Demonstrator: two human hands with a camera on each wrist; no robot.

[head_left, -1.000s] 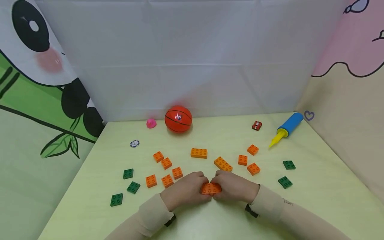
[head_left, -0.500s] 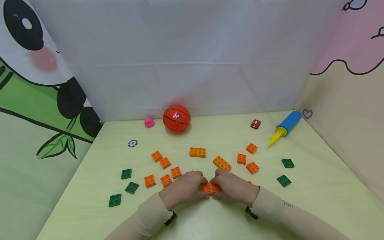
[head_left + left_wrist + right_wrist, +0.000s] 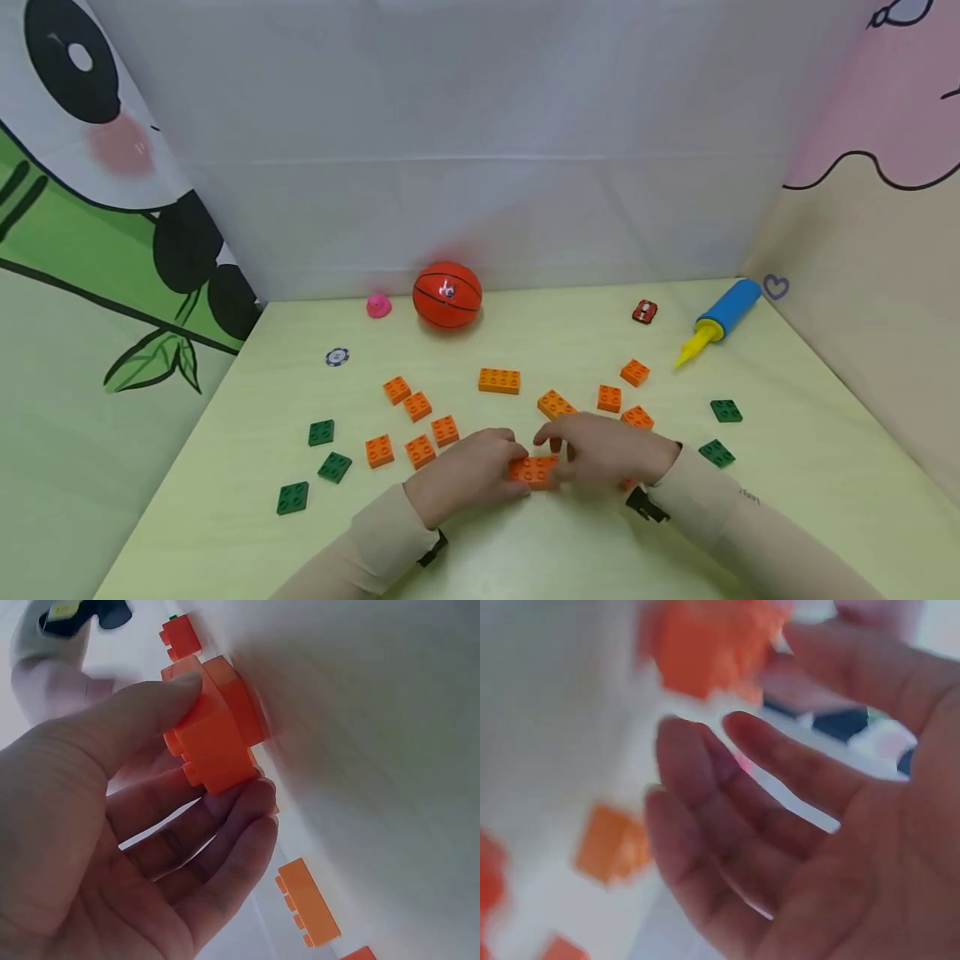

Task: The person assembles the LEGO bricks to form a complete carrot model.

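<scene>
The orange brick [image 3: 534, 469] sits on the surface [image 3: 525, 550] near its front edge, pinched by the left hand [image 3: 468, 475], thumb and fingers [image 3: 225, 825] curled round it. The right hand [image 3: 607, 450] hovers beside it, fingers [image 3: 727, 810] loosely spread, holding nothing. Best steady the brick low while pressing. Loose bricks [image 3: 420, 451] crowd behind; open room lies toward the front.

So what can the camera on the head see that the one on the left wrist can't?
Only the head view shows the whole table: the basketball, blue and yellow pump, green plates and the right hand, fingers relaxed, just right of the brick. Only the left wrist view shows, close up, the thumb and fingers pinching that brick from both sides. Both show the left hand holding the orange brick, with loose orange bricks nearby.
</scene>
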